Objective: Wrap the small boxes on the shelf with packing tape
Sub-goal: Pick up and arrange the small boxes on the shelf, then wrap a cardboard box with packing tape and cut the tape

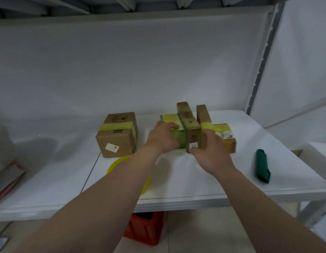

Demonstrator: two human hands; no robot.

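On the shelf (pixel 195 179), mid-right, I see the left hand (pixel 163 137) curled over the taped box (pixel 170 118) and the right hand (pixel 211 152) gripping the narrow boxes (pixel 188 121). Risks: uneven squeeze splays them; forearm knocks tape roll (pixel 119 163) off the edge.

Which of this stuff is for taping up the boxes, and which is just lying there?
For the job: clustered boxes, gripped by left hand and right hand; single taped box; yellow tape roll; green cutter.
Just lying about: red crate under the shelf; white bag.
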